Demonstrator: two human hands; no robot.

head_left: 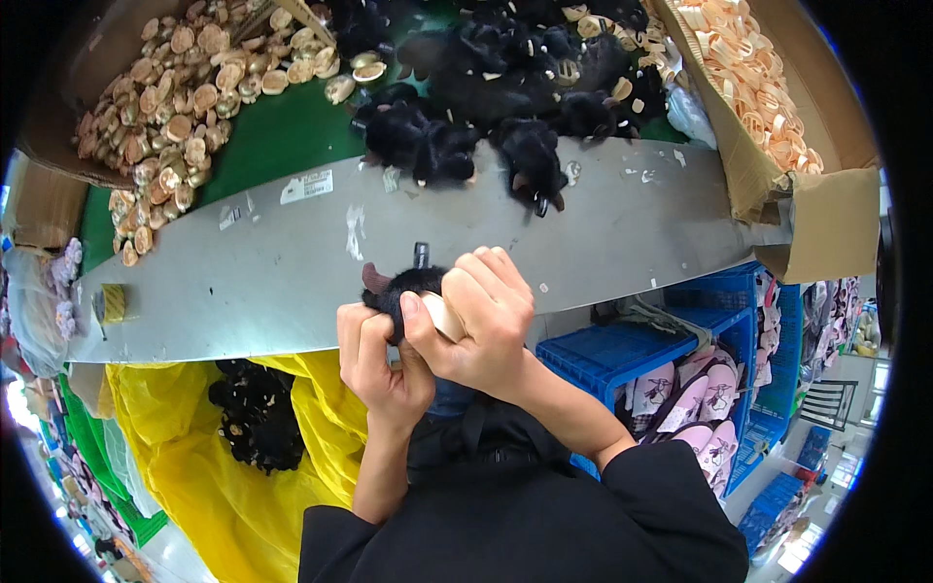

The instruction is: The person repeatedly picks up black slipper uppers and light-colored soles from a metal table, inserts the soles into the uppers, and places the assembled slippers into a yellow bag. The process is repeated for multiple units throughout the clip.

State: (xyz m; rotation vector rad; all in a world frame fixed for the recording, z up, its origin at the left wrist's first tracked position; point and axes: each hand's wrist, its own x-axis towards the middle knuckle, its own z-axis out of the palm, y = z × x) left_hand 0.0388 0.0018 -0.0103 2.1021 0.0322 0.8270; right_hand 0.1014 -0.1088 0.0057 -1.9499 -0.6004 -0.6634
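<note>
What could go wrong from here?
The pale smooth piece at the right hand might slip, as both hands press close together. The black plush piece in the left hand could drop past the near edge of the metal table. The tape roll, sitting near the table's left end, might get knocked off.

Free grey tabletop between left hand and yellow roll

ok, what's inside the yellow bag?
Inside the yellow bag: a heap of black fuzzy pieces with small pale spots among them. Anything beneath the heap's top is covered, can't tell.
</note>
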